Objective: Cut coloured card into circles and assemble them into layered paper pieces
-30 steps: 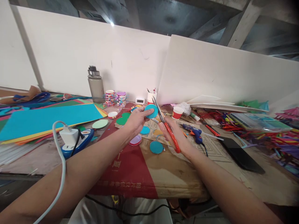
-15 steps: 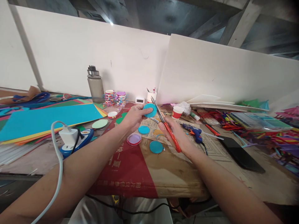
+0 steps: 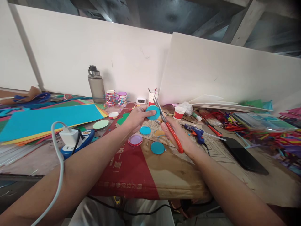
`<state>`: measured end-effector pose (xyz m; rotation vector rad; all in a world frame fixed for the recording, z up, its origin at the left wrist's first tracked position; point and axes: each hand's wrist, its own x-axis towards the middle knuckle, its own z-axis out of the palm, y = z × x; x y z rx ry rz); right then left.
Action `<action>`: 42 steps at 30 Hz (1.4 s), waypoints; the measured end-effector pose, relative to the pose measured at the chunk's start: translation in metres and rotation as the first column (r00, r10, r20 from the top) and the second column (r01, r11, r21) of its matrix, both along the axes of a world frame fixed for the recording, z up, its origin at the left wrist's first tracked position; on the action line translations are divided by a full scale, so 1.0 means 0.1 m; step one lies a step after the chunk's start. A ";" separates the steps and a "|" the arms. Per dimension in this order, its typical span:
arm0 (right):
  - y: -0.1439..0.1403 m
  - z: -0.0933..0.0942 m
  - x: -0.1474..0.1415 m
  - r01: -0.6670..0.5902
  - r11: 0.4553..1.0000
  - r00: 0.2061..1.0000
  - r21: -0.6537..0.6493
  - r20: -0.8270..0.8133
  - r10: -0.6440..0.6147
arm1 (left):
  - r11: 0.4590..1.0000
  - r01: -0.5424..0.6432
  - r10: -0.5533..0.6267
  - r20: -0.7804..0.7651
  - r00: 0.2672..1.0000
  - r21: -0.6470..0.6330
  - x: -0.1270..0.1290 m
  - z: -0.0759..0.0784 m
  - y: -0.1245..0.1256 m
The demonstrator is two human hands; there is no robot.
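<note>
My left hand [image 3: 136, 118] pinches a blue paper disc [image 3: 152, 112] between thumb and fingers, holding it up above the cardboard sheet [image 3: 169, 169] that covers the table. My right hand [image 3: 176, 133] is closed around the red handles of the scissors [image 3: 168, 127], whose blades point up toward eleven o'clock and are slightly parted, with the tips right at the disc's right edge, at about three o'clock on the disc.

Below the raised disc, toward six o'clock, a second blue disc [image 3: 145, 130] lies flat on the cardboard. A purple disc [image 3: 135, 140] sits at about seven o'clock from it, and a third blue disc [image 3: 157, 147] lies just under my right wrist. A blue glue gun [image 3: 196, 133] rests near my right hand at three o'clock, with a red paper cup [image 3: 179, 112] beyond it. Far off at ten o'clock stands a grey bottle [image 3: 96, 84] against the white wall, and a large blue sheet [image 3: 47, 117] lies at nine o'clock, beside a white charger [image 3: 69, 138].
</note>
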<state>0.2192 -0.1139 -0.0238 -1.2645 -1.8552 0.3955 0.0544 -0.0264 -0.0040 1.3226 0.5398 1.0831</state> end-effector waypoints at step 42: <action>0.05 -0.01 0.11 -0.044 0.998 0.993 0.043 0.114 0.039 | 0.992 0.114 -0.107 -0.138 0.985 0.050 -0.15 0.14 0.09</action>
